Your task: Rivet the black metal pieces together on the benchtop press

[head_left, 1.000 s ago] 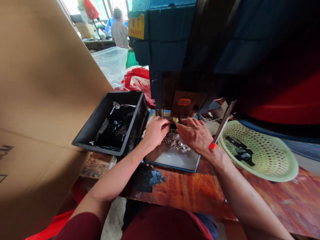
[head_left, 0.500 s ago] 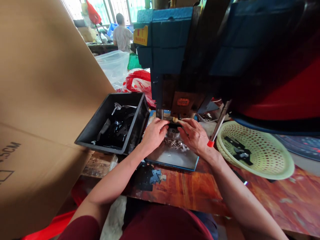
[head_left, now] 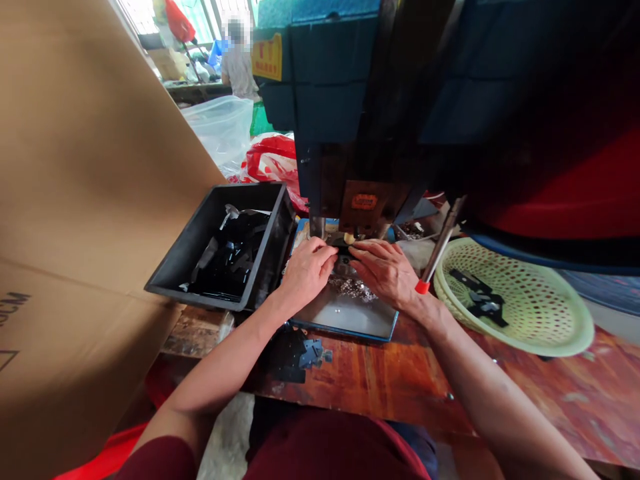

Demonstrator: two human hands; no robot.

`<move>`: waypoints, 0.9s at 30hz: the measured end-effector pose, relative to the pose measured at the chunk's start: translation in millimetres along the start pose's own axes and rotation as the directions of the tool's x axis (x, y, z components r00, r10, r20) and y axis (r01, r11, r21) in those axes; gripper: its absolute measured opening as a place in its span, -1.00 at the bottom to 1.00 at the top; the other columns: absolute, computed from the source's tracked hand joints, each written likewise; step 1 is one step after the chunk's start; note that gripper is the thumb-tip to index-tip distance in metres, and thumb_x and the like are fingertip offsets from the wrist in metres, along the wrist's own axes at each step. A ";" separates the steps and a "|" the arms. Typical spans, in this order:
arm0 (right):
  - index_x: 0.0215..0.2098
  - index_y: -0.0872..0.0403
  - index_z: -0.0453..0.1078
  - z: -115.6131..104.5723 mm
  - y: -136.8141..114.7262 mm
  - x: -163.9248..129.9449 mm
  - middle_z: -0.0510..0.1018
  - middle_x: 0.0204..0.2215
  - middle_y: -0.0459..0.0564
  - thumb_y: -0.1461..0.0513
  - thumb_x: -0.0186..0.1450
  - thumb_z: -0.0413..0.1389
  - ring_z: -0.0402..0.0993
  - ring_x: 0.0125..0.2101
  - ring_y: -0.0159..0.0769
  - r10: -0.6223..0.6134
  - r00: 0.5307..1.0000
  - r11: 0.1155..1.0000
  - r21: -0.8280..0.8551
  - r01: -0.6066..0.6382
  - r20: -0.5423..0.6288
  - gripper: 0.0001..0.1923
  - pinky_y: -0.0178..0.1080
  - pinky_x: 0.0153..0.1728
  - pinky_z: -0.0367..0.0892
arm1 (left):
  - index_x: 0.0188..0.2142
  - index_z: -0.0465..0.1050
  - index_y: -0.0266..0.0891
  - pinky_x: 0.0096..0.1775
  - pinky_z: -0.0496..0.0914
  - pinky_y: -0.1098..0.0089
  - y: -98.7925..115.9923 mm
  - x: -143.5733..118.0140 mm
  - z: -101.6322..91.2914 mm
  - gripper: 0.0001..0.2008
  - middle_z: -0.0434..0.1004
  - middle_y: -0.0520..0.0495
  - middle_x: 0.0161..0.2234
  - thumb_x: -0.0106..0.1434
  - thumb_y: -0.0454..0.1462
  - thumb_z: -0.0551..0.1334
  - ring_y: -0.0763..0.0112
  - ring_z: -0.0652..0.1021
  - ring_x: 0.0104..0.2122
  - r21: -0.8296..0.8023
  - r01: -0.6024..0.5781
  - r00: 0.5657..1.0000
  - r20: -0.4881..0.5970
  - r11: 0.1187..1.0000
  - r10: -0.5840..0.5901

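Observation:
Under the head of a blue press [head_left: 364, 200], a dark flat piece [head_left: 343, 245] lies at the die, and most of it is hidden by fingers. From the left, my left hand [head_left: 311, 268] grips its edge with thumb and fingers closed. My right hand [head_left: 384, 270] holds the other end, fingers together. Just above the piece is a small pale knob [head_left: 349, 237]. Below my hands, shiny metal scraps [head_left: 354, 288] are heaped on a blue-rimmed tray [head_left: 345, 319].
At left stands a black bin [head_left: 255, 267] of dark flat parts, beside a large cardboard box [head_left: 90, 200]. To the right, a pale green basket [head_left: 545, 307] holds several dark parts. A red-tipped lever [head_left: 440, 247] rises near my right wrist. Flat pieces [head_left: 313, 353] lie on the wooden table [head_left: 380, 373].
My right hand has come inward and flattened, its fingers now on the dark piece. My left hand has barely moved. The view has shifted slightly.

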State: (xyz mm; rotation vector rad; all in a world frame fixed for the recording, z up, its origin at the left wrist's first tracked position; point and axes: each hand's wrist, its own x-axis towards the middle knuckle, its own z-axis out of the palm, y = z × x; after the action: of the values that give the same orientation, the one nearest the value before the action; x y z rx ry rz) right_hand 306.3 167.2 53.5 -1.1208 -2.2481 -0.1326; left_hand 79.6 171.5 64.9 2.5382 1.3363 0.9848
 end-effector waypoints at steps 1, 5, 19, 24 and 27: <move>0.20 -0.03 0.52 1.1 -0.3 -2.0 0.64 0.12 0.07 0.12 0.53 0.08 0.51 0.15 -0.01 0.005 1.000 1.000 -0.005 -0.005 -0.009 -0.65 0.04 0.06 0.38 | -0.04 0.59 -0.20 0.03 0.47 0.14 0.1 0.3 -0.8 -0.81 0.53 -0.15 -0.12 0.49 -0.32 0.18 0.21 0.55 -0.08 0.011 -0.006 1.000 0.003 1.000 0.006; 0.20 0.03 0.51 2.2 -4.0 -5.1 0.63 0.15 0.09 0.12 0.53 0.08 0.48 0.20 0.02 0.007 1.000 0.999 -0.042 -0.008 -0.015 -0.64 0.06 0.10 0.36 | -0.05 0.58 -0.22 0.02 0.45 0.13 2.0 2.6 -4.4 -0.80 0.54 -0.17 -0.11 0.52 -0.27 0.17 0.18 0.51 -0.09 0.057 -0.034 0.999 0.032 0.998 0.032; 0.17 0.04 0.52 0.5 0.0 -4.8 0.61 0.17 0.13 0.04 0.51 0.11 0.53 0.18 -0.02 -0.030 0.999 1.000 0.003 0.030 -0.036 -0.62 0.01 0.09 0.38 | -0.09 0.59 -0.22 0.06 0.41 0.12 5.4 5.9 -4.7 -0.82 0.56 -0.18 -0.05 0.51 -0.27 0.19 0.14 0.47 -0.03 0.094 -0.074 0.997 0.023 0.993 0.072; 0.16 0.07 0.53 2.7 4.0 -1.9 0.62 0.16 0.12 0.04 0.51 0.13 0.52 0.21 -0.01 -0.071 0.996 0.997 0.024 0.073 -0.059 -0.61 0.02 0.09 0.40 | -0.11 0.59 -0.25 0.04 0.41 0.13 5.6 7.3 -2.3 -0.82 0.63 -0.14 -0.02 0.51 -0.28 0.19 0.14 0.49 -0.03 0.132 -0.093 0.996 -0.005 0.987 0.094; 0.18 0.07 0.54 3.8 4.9 -0.7 0.62 0.16 0.12 0.06 0.50 0.15 0.52 0.21 -0.02 -0.079 0.995 0.995 0.052 0.082 -0.068 -0.61 0.02 0.10 0.42 | -0.07 0.60 -0.24 0.03 0.42 0.13 3.5 5.1 -1.2 -0.82 0.64 -0.13 -0.01 0.51 -0.27 0.20 0.14 0.49 -0.03 0.158 -0.095 0.994 -0.037 0.983 0.102</move>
State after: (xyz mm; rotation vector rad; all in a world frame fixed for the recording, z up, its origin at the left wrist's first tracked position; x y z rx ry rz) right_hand 308.4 171.1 49.2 -0.9841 -2.2257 -0.1384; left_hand 83.4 173.1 69.7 2.7371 1.3621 0.9972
